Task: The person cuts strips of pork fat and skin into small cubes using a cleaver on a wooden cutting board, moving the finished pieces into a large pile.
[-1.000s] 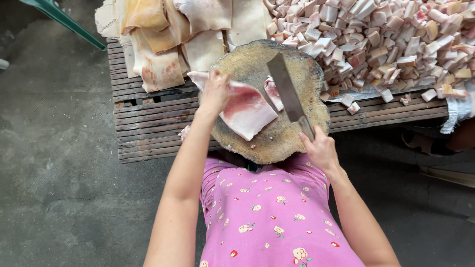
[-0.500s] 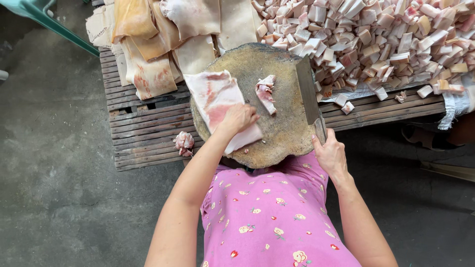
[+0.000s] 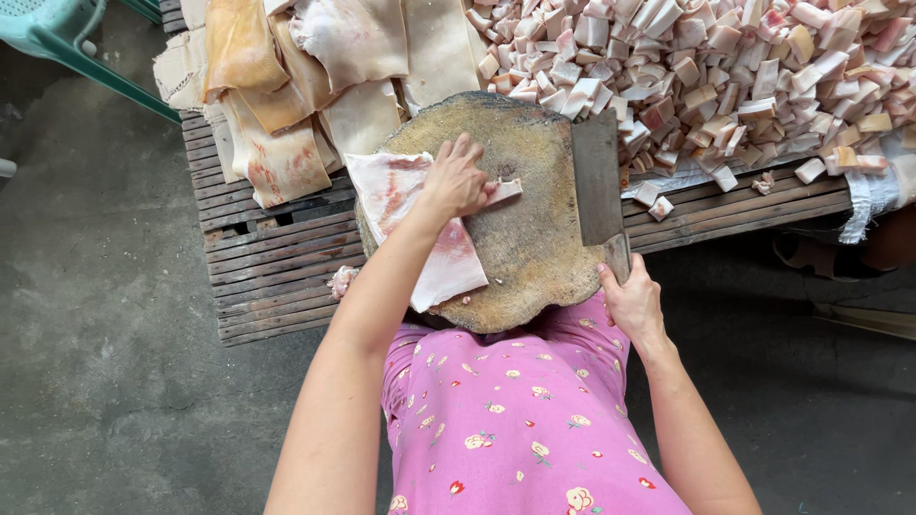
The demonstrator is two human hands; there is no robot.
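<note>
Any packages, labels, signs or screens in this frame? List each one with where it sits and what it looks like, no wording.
No packages, labels, signs or screens show.
Nearest thing to wrapping: white plastic sheet under the pile of cut meat cubes, hanging off the slatted platform's right end, crumpled, unprinted.
Left hand rests on a meat slab on the round wooden block; right hand holds a cleaver.

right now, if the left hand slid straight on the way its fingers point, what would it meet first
The left hand points right across the round wooden chopping block. Its fingers already touch a small cut strip of meat; past that, probably the cleaver blade, though its height above the block is unclear.
</note>
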